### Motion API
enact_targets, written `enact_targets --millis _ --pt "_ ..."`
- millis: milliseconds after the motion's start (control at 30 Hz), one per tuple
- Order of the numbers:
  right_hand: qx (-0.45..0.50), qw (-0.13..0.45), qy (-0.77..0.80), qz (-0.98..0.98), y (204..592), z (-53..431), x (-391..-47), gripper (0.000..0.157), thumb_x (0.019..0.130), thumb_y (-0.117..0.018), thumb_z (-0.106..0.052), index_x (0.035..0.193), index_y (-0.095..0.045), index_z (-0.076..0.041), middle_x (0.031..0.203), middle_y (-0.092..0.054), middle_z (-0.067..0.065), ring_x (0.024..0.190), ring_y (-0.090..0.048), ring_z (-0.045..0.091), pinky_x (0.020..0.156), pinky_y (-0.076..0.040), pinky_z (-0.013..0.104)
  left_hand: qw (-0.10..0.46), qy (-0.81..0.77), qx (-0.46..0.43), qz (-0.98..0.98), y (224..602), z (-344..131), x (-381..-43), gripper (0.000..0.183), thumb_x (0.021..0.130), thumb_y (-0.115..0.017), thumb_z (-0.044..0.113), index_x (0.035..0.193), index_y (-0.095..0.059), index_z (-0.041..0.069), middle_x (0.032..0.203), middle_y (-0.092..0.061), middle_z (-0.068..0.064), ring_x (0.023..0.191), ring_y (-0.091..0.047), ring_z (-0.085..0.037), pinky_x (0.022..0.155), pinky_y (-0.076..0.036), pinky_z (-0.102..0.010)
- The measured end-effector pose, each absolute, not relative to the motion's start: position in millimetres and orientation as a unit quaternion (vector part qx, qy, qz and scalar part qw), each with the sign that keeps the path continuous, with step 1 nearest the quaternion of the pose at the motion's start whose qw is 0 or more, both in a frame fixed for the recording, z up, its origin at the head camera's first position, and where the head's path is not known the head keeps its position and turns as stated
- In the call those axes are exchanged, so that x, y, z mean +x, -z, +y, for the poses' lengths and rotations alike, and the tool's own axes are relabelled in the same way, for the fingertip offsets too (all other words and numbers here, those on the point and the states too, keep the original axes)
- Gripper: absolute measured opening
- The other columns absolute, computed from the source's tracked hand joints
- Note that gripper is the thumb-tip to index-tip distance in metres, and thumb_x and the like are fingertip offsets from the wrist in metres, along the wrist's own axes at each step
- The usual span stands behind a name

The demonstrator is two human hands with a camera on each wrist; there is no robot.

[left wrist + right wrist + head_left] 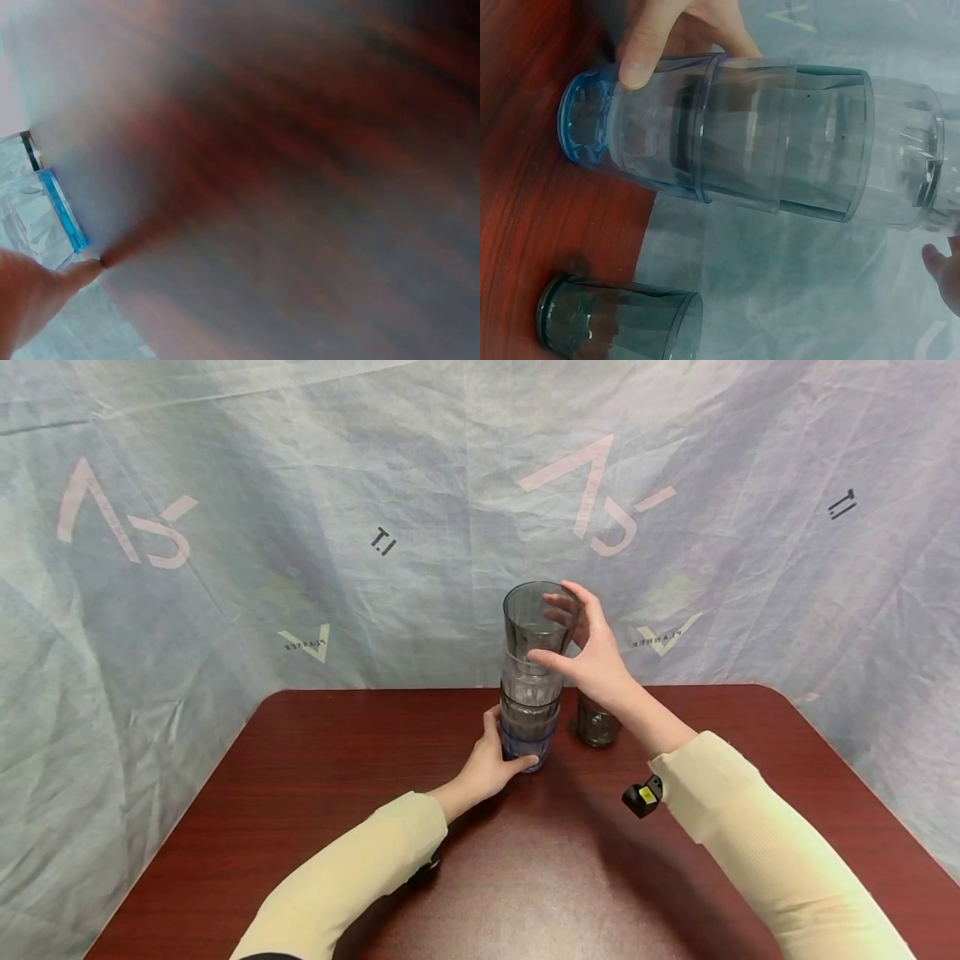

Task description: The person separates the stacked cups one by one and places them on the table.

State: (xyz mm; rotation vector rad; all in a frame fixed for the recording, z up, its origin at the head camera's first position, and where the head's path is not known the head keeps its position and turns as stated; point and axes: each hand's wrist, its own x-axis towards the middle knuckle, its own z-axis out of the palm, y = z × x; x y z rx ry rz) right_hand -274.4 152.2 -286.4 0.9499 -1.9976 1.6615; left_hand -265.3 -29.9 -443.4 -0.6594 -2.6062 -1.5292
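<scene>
Head feed: I read PLANNER, mirrored, twice on the cloth (pixel 420 460), plus slanted T and I prints and big pink marks (pixel 120 518) I can't decipher. The gadget (pixel 636 802) by the right cuff has a yellow label (pixel 647 795), too small to read. Nested cups make one tall stack (pixel 529 697) on the table (pixel 337 777); right hand (pixel 596 660) grips the grey top cup (pixel 523 628), left hand (pixel 483 768) grips the blue cup (pixel 523 750) at the bottom. Lone cup (pixel 597 728) stands just right of them, partly behind the right arm. Left wrist feed: blurry; I get left thumb at the blue cup, a dark rim above it. Right wrist feed: sideways; each cup holds the next, left hand clamped low, right barely in frame, grip can't be told here. Lone cup, grey-green, stands apart.
</scene>
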Motion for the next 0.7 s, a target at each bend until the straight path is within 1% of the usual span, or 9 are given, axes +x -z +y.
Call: enact_targets --millis 100,167,233,300,367,433,467,567,700 --pt "0.330 0.204 -0.604 -0.696 283 152 -272 0.087 0.079 -0.067 0.021 0.148 -0.022 -0.003 0.143 -0.041 0.019 0.129 -0.043 0.033 0.106 -0.032 0.045 0.029 0.495 -0.216 -0.841 443 -29 -265 0.090 0.085 -0.078 0.022 0.145 -0.013 0.011 0.141 -0.043 -0.018 0.128 -0.046 -0.029 0.102 -0.038 -0.044" --pt "0.328 0.214 -0.622 -0.678 280 152 -271 0.086 0.077 -0.066 0.023 0.147 -0.023 -0.002 0.143 -0.041 0.020 0.129 -0.044 0.033 0.104 -0.035 0.041 0.030 0.497 -0.216 -0.840 444 -29 -265 0.090 0.084 -0.079 0.021 0.145 -0.013 0.011 0.141 -0.043 -0.018 0.127 -0.046 -0.029 0.102 -0.038 -0.044" --pt "0.326 0.223 -0.645 -0.655 277 153 -269 0.085 0.078 -0.067 0.021 0.147 -0.025 -0.003 0.142 -0.042 0.020 0.128 -0.045 0.033 0.099 -0.040 0.036 0.029 0.496 -0.214 -0.841 445 -28 -265 0.090 0.084 -0.079 0.021 0.146 -0.013 0.012 0.141 -0.043 -0.017 0.128 -0.046 -0.028 0.103 -0.037 -0.044" --pt "0.327 0.231 -0.672 -0.623 273 154 -267 0.083 0.079 -0.073 0.012 0.146 -0.027 -0.005 0.141 -0.044 0.019 0.127 -0.045 0.032 0.095 -0.043 0.032 0.027 0.497 -0.212 -0.841 446 -28 -265 0.090 0.084 -0.079 0.021 0.146 -0.013 0.012 0.141 -0.043 -0.016 0.128 -0.046 -0.028 0.103 -0.037 -0.044" --pt "0.330 0.237 -0.701 -0.586 269 156 -266 0.085 0.078 -0.081 -0.001 0.145 -0.029 -0.006 0.139 -0.046 0.017 0.127 -0.046 0.032 0.090 -0.045 0.029 0.024 0.499 -0.211 -0.840 446 -28 -266 0.091 0.084 -0.078 0.022 0.146 -0.013 0.013 0.142 -0.043 -0.016 0.128 -0.045 -0.028 0.103 -0.037 -0.045" --pt "0.333 0.245 -0.724 -0.552 265 157 -264 0.089 0.074 -0.086 -0.013 0.144 -0.030 -0.007 0.137 -0.048 0.015 0.126 -0.048 0.031 0.091 -0.046 0.029 0.024 0.499 -0.211 -0.840 446 -28 -266 0.091 0.085 -0.078 0.023 0.147 -0.013 0.013 0.142 -0.043 -0.017 0.128 -0.045 -0.029 0.103 -0.037 -0.045" --pt "0.335 0.248 -0.734 -0.536 263 158 -263 0.092 0.072 -0.087 -0.017 0.143 -0.031 -0.007 0.136 -0.049 0.014 0.125 -0.048 0.031 0.091 -0.047 0.030 0.025 0.499 -0.212 -0.840 446 -28 -266 0.091 0.085 -0.078 0.023 0.147 -0.013 0.013 0.141 -0.043 -0.017 0.128 -0.045 -0.029 0.102 -0.037 -0.045" --pt "0.337 0.262 -0.742 -0.517 257 162 -259 0.095 0.069 -0.088 -0.021 0.142 -0.030 -0.007 0.135 -0.050 0.012 0.123 -0.050 0.029 0.090 -0.048 0.031 0.029 0.498 -0.215 -0.839 447 -29 -266 0.091 0.084 -0.079 0.022 0.146 -0.013 0.013 0.141 -0.043 -0.017 0.128 -0.045 -0.029 0.102 -0.037 -0.045" --pt "0.334 0.281 -0.736 -0.517 254 170 -254 0.094 0.070 -0.088 -0.019 0.143 -0.030 -0.007 0.134 -0.051 0.012 0.122 -0.051 0.030 0.088 -0.048 0.031 0.033 0.498 -0.213 -0.840 447 -29 -266 0.091 0.083 -0.080 0.020 0.145 -0.014 0.013 0.140 -0.044 -0.017 0.127 -0.047 -0.029 0.102 -0.038 -0.045"
